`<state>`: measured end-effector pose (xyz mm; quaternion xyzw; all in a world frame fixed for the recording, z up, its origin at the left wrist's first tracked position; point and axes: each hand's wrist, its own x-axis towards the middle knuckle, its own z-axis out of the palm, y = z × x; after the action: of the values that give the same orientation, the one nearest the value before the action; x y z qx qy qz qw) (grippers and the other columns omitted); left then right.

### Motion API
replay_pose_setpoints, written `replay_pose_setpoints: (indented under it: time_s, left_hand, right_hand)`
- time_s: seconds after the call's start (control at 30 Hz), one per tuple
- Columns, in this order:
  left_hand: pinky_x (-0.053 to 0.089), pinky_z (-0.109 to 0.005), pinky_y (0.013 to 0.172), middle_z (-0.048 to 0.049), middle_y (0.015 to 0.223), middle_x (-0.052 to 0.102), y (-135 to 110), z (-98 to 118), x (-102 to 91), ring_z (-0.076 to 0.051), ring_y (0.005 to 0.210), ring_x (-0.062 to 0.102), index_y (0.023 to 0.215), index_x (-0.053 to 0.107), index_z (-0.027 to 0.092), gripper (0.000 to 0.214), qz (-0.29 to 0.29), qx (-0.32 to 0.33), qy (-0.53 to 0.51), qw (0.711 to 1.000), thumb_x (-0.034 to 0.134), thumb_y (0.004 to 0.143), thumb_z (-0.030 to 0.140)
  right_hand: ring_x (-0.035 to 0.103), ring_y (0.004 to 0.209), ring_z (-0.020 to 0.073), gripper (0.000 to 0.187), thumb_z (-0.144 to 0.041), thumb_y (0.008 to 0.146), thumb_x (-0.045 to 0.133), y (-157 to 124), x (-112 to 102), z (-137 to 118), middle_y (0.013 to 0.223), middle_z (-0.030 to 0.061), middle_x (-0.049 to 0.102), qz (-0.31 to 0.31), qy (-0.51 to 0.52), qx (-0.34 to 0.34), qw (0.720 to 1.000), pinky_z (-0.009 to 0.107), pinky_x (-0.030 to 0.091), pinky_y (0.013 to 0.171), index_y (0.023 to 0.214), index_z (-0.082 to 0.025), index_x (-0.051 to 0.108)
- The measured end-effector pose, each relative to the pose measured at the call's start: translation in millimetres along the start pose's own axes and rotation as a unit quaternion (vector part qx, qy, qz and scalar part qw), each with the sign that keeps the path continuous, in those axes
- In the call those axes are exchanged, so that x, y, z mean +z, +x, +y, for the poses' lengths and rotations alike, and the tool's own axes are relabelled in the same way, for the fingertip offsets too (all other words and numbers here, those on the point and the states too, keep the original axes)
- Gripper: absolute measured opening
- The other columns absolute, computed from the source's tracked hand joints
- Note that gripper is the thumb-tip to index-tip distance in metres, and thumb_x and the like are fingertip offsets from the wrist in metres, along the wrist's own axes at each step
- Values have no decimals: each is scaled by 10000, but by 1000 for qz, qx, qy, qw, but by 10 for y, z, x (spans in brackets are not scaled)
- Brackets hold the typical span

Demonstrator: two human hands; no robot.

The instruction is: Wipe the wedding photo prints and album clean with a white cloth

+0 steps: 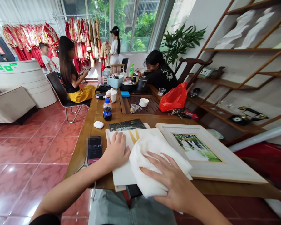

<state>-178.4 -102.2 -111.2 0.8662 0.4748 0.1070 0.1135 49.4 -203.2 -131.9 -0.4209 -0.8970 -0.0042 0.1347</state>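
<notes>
Here we go, nice flat pressure: the left hand (115,150) braces palm-down on a white card (121,168), while the right hand (170,178) spreads its fingers over a bunched white cloth (154,164), the hands just apart, neither gripping. Just right, a framed photo (196,148) lies on the wooden table (224,187); a phone (95,150) sits left.

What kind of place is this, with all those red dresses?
Probably a wedding photo studio: red embroidered gowns hang in rows, and a framed wedding photograph lies on the wooden table.
</notes>
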Motion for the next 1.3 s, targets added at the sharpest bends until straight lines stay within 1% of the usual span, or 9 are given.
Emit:
replay_pose_setpoints:
  time_s: [0.1, 0.23, 0.4, 0.57, 0.73, 0.83, 0.93, 1.07, 1.3]
  left_hand:
    - [380, -613, 1099, -213, 1544, 363, 5, -16, 9, -363, 1493, 244, 1426, 388, 137, 455, 0, 7, 5, 1000, 410, 1000, 297]
    - [386, -605, 1094, -227, 1562, 330, 25, -49, 5, -376, 1501, 225, 1452, 351, 118, 469, -24, 14, 38, 999, 395, 1026, 309]
    - [411, -609, 1065, -219, 1561, 323, 44, -81, 10, -374, 1504, 217, 1462, 339, 157, 479, -31, 22, 51, 998, 420, 1020, 324]
    - [409, -612, 1070, -203, 1543, 357, 35, -64, -5, -364, 1490, 242, 1429, 375, 160, 461, -12, 22, 14, 1000, 414, 1005, 337]
    - [390, -589, 1099, -195, 1529, 385, 46, -49, -11, -354, 1487, 253, 1396, 416, 141, 450, -4, 22, 8, 1000, 419, 978, 307]
    - [391, -592, 1100, -200, 1531, 384, 53, -55, -8, -356, 1486, 258, 1395, 418, 128, 452, 0, 28, 12, 1000, 411, 983, 314]
    - [394, -607, 1094, -202, 1523, 393, 49, -68, -2, -364, 1481, 268, 1398, 415, 126, 455, 1, 28, 13, 1000, 412, 984, 314]
    - [389, -628, 1093, -198, 1536, 382, 42, -83, 15, -370, 1488, 255, 1407, 407, 136, 458, 1, 28, 14, 1000, 416, 982, 308]
    - [383, -618, 1106, -206, 1539, 382, 55, -69, 17, -370, 1488, 257, 1409, 412, 109, 462, -1, 26, 26, 999, 419, 987, 299]
  right_hand:
    - [375, 1408, 417, 658, -615, 772, 660, -2, 33, -118, 1564, 111, 439, -10, -4, -10, 1000, 652, 208, 1111, 1369, -346, 596]
    - [348, 1422, 417, 692, -577, 778, 649, 106, 67, -305, 1609, 97, 371, -12, -9, -52, 999, 681, 148, 1108, 1421, -350, 529]
    - [396, 1387, 410, 688, -629, 795, 620, 170, 72, -390, 1585, 110, 412, 13, -16, -66, 998, 668, 179, 1096, 1415, -345, 529]
    - [402, 1375, 428, 631, -627, 802, 610, -4, 96, -297, 1559, 129, 440, 72, -50, -50, 995, 652, 225, 1065, 1350, -315, 593]
    - [422, 1348, 438, 617, -596, 770, 650, -347, 82, -91, 1522, 165, 459, 117, -82, -2, 990, 614, 273, 1050, 1292, -266, 636]
    - [451, 1317, 428, 615, -527, 775, 665, -554, 56, 58, 1475, 192, 489, 140, -114, 30, 983, 582, 318, 1022, 1312, -232, 618]
    - [485, 1283, 406, 597, -449, 774, 679, -645, 39, 148, 1431, 186, 527, 142, -127, 56, 980, 546, 359, 993, 1327, -237, 607]
    - [474, 1290, 406, 607, -499, 770, 671, -530, 50, 116, 1438, 163, 532, 137, -108, 57, 983, 568, 334, 1017, 1331, -276, 608]
    - [421, 1335, 412, 677, -552, 719, 686, -141, 76, -139, 1485, 145, 505, 83, -58, 27, 994, 617, 217, 1077, 1340, -300, 592]
